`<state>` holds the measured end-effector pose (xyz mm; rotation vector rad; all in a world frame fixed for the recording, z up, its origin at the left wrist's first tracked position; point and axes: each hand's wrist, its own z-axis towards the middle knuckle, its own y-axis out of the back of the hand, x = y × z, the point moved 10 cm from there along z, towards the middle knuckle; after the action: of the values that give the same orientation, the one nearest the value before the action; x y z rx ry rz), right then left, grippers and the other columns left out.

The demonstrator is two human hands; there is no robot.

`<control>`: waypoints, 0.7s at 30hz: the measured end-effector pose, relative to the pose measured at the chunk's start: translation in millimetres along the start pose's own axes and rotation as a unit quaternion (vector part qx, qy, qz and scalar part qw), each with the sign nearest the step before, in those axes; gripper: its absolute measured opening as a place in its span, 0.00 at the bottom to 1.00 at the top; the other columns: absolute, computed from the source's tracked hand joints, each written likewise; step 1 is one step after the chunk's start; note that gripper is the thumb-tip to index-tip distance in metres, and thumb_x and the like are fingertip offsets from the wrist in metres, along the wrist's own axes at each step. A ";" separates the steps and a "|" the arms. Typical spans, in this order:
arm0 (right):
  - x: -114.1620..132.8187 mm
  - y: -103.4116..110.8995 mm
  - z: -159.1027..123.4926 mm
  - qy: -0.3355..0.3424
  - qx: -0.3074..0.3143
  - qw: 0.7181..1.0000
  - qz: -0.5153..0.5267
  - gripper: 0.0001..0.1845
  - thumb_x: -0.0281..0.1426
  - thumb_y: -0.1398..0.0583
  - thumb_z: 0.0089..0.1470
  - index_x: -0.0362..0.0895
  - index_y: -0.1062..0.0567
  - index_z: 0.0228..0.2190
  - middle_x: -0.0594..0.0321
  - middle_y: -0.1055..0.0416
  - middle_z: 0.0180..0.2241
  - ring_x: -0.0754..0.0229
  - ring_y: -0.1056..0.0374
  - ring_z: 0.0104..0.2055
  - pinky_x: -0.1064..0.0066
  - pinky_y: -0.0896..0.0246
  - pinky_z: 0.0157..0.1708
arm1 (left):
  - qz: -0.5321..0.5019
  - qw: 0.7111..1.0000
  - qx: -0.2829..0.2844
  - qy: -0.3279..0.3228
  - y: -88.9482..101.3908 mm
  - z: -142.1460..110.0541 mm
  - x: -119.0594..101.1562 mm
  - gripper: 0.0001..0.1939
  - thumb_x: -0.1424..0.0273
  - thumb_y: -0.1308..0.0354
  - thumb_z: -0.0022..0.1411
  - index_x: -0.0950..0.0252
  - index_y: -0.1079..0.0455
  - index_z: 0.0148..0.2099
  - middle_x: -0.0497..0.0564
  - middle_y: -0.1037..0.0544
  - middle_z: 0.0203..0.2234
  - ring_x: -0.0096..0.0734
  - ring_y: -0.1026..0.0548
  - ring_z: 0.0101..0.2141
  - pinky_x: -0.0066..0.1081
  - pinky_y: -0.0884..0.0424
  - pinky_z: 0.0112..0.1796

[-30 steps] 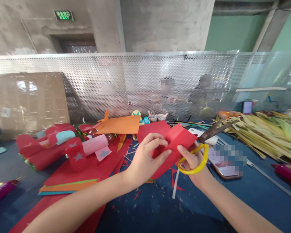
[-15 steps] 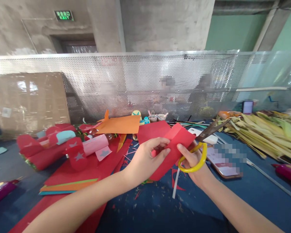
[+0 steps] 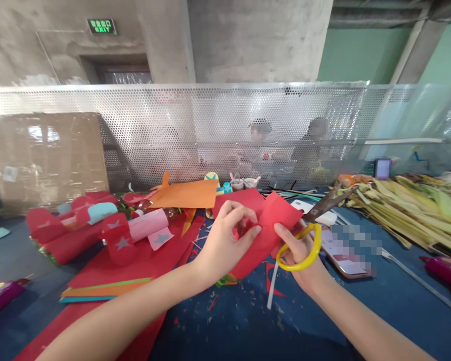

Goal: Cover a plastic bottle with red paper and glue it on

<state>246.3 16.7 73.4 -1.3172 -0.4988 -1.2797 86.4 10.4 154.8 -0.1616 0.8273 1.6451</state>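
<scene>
A folded piece of red paper (image 3: 280, 208) is held up in front of me between both hands. My left hand (image 3: 229, 238) is closed at its left edge, with thumb and curled fingers pinching the paper. My right hand (image 3: 304, 255) grips the right edge under its thumb. Yellow-handled scissors (image 3: 315, 245) hang on that same hand, their dark blades pointing up and right, away from the paper. Just behind lies another red sheet (image 3: 233, 200). Fingers hide part of the folded paper's lower side.
Red paper rolls with stars (image 3: 122, 243) and stacked colored sheets (image 3: 108, 288) lie left. An orange sheet (image 3: 188, 194) is behind them. On the right are a phone (image 3: 348, 255), corn husks (image 3: 391, 205) and a purple tool (image 3: 441, 268). A perforated metal screen (image 3: 218, 130) stands behind the table.
The left hand's fingers have lifted and curled more along the paper's left edge, and the paper's upper fold has shifted slightly. The right hand keeps its hold on paper and scissors.
</scene>
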 end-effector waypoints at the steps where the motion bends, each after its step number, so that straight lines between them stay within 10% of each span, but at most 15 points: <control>1: 0.5 -1.5 -0.8 -0.003 0.002 1.000 0.006 0.18 0.38 0.29 0.36 0.46 0.25 0.30 0.63 0.22 0.30 0.50 0.25 0.37 0.63 0.29 0.34 | 0.057 0.997 -0.006 -0.047 1.5 -1.2 -9.1 0.03 0.75 0.43 0.61 0.62 0.33 0.35 0.48 0.34 0.35 0.26 0.31 0.32 0.31 0.28 0.35; 7: -2.8 8.0 -3.9 -0.018 -0.058 0.996 0.065 0.24 0.38 0.27 0.32 0.48 0.28 0.33 0.66 0.22 0.33 0.54 0.26 0.37 0.63 0.29 0.37 | 0.284 0.919 -0.024 -0.273 -8.1 -22.4 -53.4 0.13 0.70 0.42 0.62 0.67 0.33 0.49 0.60 0.26 0.44 0.45 0.29 0.47 0.45 0.29 0.47; 13: 1.7 11.3 -6.0 0.016 -0.069 0.997 0.042 0.25 0.37 0.27 0.32 0.50 0.30 0.33 0.66 0.23 0.35 0.54 0.27 0.39 0.61 0.30 0.39 | 0.302 0.932 0.026 -0.200 -31.5 -29.2 -36.3 0.27 0.69 0.43 0.60 0.73 0.45 0.58 0.73 0.33 0.54 0.58 0.36 0.58 0.54 0.32 0.51; 21: 13.4 -17.6 -11.4 0.126 0.063 0.990 -0.008 0.17 0.32 0.31 0.41 0.50 0.34 0.30 0.65 0.23 0.34 0.52 0.25 0.41 0.57 0.30 0.46 | 0.201 0.969 -0.037 -0.138 -20.4 -23.1 -7.5 0.33 0.73 0.41 0.53 0.67 0.53 0.58 0.71 0.33 0.52 0.55 0.31 0.54 0.50 0.26 0.45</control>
<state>230.8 5.4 89.3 -1.0323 -0.4055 -1.3821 99.2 -8.9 133.2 0.1939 0.6094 2.0245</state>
